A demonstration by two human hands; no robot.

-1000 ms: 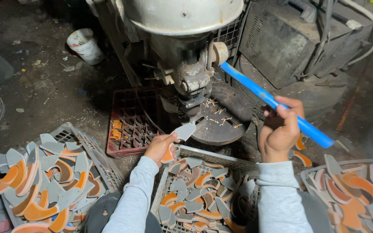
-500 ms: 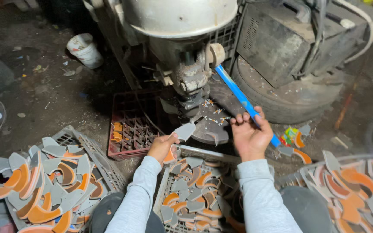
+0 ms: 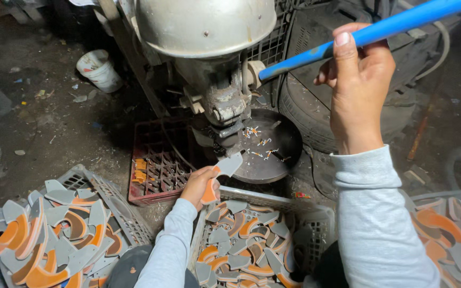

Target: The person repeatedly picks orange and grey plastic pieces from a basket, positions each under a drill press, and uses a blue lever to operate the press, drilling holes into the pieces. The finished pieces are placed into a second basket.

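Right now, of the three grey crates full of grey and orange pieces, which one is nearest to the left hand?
The middle crate, directly below the left hand; the other two stand off at the frame's left and right edges.

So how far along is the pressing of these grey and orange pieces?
Done: cannot tell which crate holds finished pieces. In hand: the left hand holds one grey and orange piece at the press, and the right hand grips the blue lever. Left: the middle crate looks full, as do the side crates.
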